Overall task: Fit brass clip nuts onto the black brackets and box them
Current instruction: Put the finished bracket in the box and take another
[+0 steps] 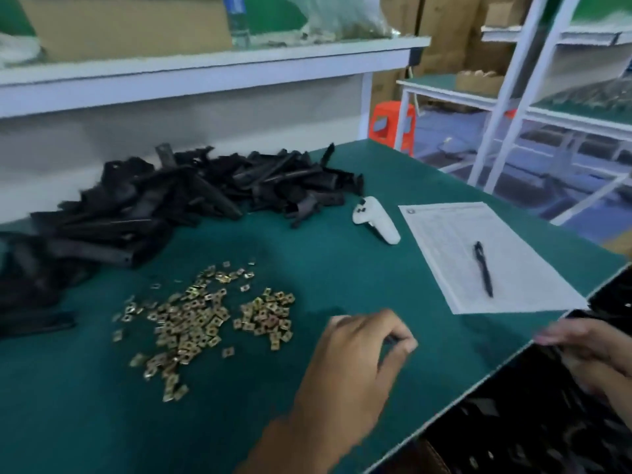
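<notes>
Head view: the brass clip nuts [205,319] lie scattered on the green worktop [342,268], just left of the left hand [362,347], which is nearer them; its fingers are curled, whether pinching anything I cannot tell. The black brackets [171,200] are heaped beyond, well apart. The right hand [595,350] reaches over the box [513,422]; its grip is blurred.

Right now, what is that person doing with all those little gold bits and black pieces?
A person is fitting brass clip nuts onto black brackets, both heaped on the green table. The left hand hovers curled beside the nuts; whether it holds anything is unclear. The right hand reaches into the box of black parts at the table's edge.
</notes>
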{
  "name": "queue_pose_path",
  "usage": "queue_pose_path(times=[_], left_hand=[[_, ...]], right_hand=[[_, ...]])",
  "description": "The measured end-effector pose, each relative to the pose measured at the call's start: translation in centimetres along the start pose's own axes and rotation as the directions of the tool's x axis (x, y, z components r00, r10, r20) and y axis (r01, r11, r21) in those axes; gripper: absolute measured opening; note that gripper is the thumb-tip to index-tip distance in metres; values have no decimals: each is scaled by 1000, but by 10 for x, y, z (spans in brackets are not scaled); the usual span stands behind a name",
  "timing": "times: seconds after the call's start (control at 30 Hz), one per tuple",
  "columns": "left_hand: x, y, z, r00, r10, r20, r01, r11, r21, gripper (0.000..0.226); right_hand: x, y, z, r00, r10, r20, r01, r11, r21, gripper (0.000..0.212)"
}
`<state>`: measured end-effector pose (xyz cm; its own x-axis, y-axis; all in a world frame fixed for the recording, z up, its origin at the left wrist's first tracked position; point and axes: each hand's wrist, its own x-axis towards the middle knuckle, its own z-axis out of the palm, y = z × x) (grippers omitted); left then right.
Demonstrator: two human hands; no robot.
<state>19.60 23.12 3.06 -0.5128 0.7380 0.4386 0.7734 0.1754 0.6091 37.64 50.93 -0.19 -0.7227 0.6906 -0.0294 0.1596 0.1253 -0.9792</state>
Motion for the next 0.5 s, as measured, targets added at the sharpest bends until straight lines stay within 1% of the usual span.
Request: queue_pose_path(times=[0.03, 0.07, 0.1, 0.13, 0.17, 0.23, 0.27, 0.33, 0.4, 0.43, 0.5], left_hand=[[-6, -17, -18, 997, -55, -46, 56, 998, 12, 18], [-14, -33, -35, 990, -107, -96, 110, 994, 24, 21], [-21, -48, -52, 976, -158, -148, 165, 986, 36, 23], [-29, -63, -70, 958, -208, -196, 220, 975, 43, 25], [-37, -77, -86, 937, -252, -241, 272, 961, 51, 25], [-53, -102, -114, 884, -332, -330, 377, 922, 81, 23], [-62, -114, -126, 846, -378, -376, 436, 897, 78, 22], [-79, -132, -141, 744, -468, -478, 555, 830, 51, 21], [-90, -147, -147, 634, -532, -561, 643, 766, 0, 18], [-93, -153, -148, 597, -552, -582, 657, 753, -40, 17], [-93, -159, -146, 561, -580, -591, 655, 748, -112, 17]], right_hand=[[10, -7, 25, 989, 56, 135, -75, 988, 134, 84], [14, -21, 53, 971, 46, 233, -95, 974, 205, 78], [19, -33, 78, 929, 27, 368, -107, 974, 199, 69], [26, -39, 98, 897, 6, 442, -96, 979, 181, 57], [29, -51, 120, 875, -5, 485, -112, 971, 212, 48], [41, -71, 165, 827, -14, 562, -125, 970, 207, 41], [50, -79, 189, 813, -3, 583, -126, 975, 181, 39], [73, -93, 233, 809, 33, 588, -139, 981, 136, 38], [102, -97, 275, 837, 60, 544, -114, 991, 66, 33], [118, -99, 293, 857, 71, 510, -87, 996, 8, 29], [153, -102, 323, 912, 48, 406, 24, 985, -171, 17]])
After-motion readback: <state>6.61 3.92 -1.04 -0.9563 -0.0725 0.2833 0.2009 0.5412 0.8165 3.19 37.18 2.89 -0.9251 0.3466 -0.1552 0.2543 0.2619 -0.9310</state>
